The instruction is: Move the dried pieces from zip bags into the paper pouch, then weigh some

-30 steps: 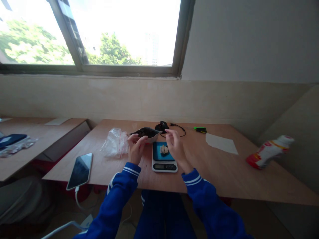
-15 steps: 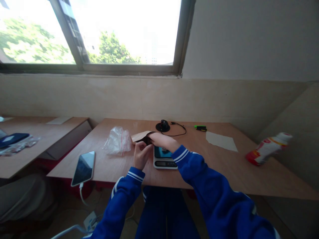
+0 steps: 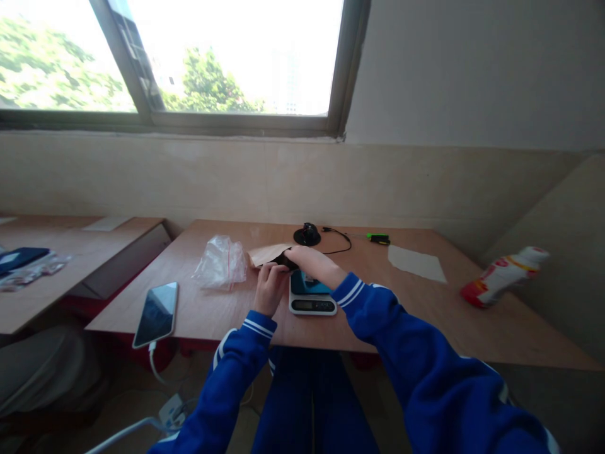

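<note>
A brown paper bag (image 3: 265, 255) lies tilted over the table, its dark mouth facing me. My left hand (image 3: 271, 287) pinches the near edge of that mouth. Reaching in from the right, my right hand (image 3: 302, 257) has its fingers inside the opening, so their grip is hidden. Below my right wrist is a white kitchen scale (image 3: 312, 307) with a blue top; a small item on its top is partly covered by my hand and cannot be made out.
Clear plastic bags (image 3: 220, 263) and a phone (image 3: 155, 314) on a white cable lie left. Behind stand a black round stand (image 3: 307, 236) and a thin cable (image 3: 347, 238). Screwdrivers (image 3: 379, 239), a paper sheet (image 3: 416, 263) and a red-and-white bottle (image 3: 503, 277) are right.
My left fingers have shifted along the bag's near edge, and the bag's mouth looks narrower. My right hand stays in the opening. The view has tilted slightly downward.
</note>
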A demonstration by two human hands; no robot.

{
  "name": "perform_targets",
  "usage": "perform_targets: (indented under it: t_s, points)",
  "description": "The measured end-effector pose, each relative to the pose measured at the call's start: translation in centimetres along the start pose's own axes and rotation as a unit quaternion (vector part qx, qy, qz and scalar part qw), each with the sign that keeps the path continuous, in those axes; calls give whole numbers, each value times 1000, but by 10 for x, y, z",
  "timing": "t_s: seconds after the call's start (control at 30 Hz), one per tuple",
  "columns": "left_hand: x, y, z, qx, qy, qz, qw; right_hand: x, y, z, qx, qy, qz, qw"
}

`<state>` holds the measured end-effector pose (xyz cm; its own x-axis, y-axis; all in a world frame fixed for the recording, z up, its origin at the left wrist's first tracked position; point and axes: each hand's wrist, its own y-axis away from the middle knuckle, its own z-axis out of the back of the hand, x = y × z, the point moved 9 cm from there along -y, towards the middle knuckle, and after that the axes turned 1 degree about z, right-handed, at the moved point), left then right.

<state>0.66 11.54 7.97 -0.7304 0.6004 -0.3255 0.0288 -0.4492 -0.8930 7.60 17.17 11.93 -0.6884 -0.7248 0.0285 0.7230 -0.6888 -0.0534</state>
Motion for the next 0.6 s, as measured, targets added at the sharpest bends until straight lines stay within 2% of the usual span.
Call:
perform_targets:
  t_s: [0.1,0.2,0.33,0.4,0.47,0.53,0.6]
  points:
    - [2,-5,3,-12,3,13,1000,1,5,11,-63,-18,38,997]
    - [6,-7,2,-10,12,33,999,1,11,18,-106,-109,81,985]
    - [10,-10,3,-19,19,54,998,-17,28,37,-197,-261,86,941]
    - [12,-12,2,-18,20,63,998,-36,45,49,-274,-336,57,899]
    - [15,-16,0,-9,24,71,997,-61,66,51,-353,-419,14,836]
    - [21,-22,-3,0,26,83,996,-84,85,35,-395,-501,-39,769]
    - [27,-31,-7,5,18,94,995,-102,96,4,-388,-563,-92,723]
